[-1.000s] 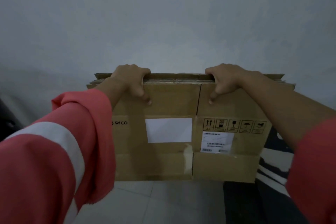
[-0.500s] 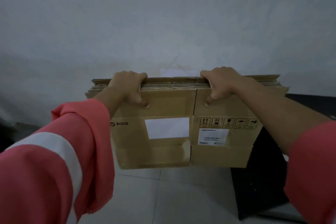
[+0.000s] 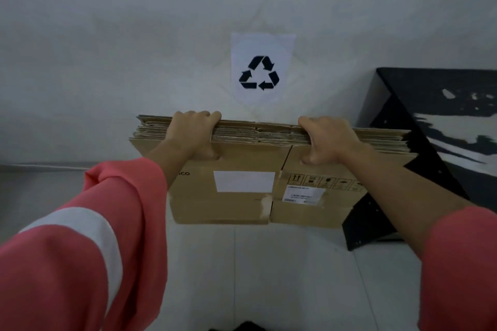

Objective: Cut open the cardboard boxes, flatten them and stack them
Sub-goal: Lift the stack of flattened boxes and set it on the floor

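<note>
Gripping the bundle of flattened boxes (image 3: pixel 269 169) by its top edge, left hand (image 3: pixel 192 134) and right hand (image 3: pixel 326 140) share its horizontal long axis equally; the bundle hangs below them.

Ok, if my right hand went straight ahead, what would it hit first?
Probably the wall, just right of the recycling sign; nothing else shows beyond the right hand, though depth is unclear.
</note>
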